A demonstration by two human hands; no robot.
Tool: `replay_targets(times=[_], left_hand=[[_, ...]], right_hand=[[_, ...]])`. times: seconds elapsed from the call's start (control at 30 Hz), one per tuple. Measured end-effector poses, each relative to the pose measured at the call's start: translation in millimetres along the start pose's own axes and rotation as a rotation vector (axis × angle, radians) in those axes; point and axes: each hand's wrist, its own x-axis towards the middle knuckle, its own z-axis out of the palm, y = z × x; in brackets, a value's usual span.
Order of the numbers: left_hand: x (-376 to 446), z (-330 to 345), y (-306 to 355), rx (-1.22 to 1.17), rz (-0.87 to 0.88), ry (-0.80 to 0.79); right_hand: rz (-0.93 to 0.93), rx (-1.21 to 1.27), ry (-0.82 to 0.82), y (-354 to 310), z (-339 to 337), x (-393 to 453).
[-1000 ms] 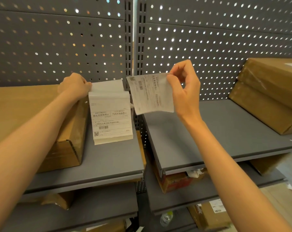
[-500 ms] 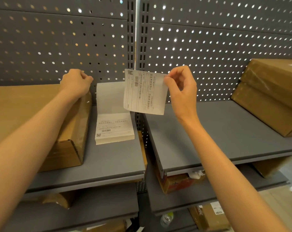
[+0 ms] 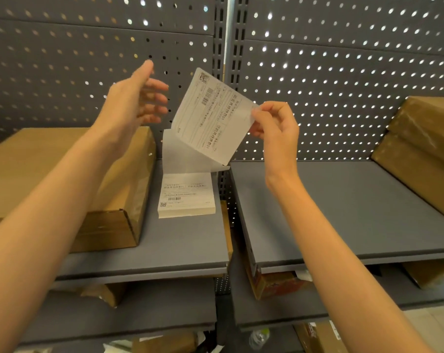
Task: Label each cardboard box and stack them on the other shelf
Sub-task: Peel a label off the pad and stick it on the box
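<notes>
My right hand [image 3: 275,126] pinches a white printed label [image 3: 212,115] by its right edge, holding it tilted in the air in front of the pegboard. My left hand [image 3: 135,98] is raised beside it with its fingers spread, holding nothing. Below the label a stack of labels [image 3: 186,196] lies on the left shelf [image 3: 165,248], with a blank backing sheet [image 3: 180,156] folded up behind it. A large cardboard box [image 3: 63,174] lies on the left shelf under my left forearm. Two stacked cardboard boxes [image 3: 424,146] sit at the far right of the right shelf [image 3: 343,212].
Grey perforated back panels [image 3: 343,72] rise behind both shelves, split by a slotted upright [image 3: 226,47]. Lower shelves hold more cardboard boxes [image 3: 277,284] and a plastic bottle [image 3: 259,337].
My left hand left the top edge of the box and rose with its fingers spread. My right hand tilted the peeled label and kept it up in the air. The backing sheet stays folded up.
</notes>
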Motion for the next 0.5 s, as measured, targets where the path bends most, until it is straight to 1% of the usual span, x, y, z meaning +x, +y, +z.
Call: replay_targets(times=[0.13, 0.3, 0.5], left_hand=[[-9, -3, 6, -0.017, 0.057, -0.095], [-20, -6, 9, 0.091, 0.165, -0.085], [-34, -8, 20, 0.256, 0.272, -0.147]], right_hand=[[0.010, 0.026, -0.048, -2, 4, 0], [-0.014, -0.039, -0.180, 0, 11, 7], [-0.070, -0.138, -0.344, -1, 25, 9]])
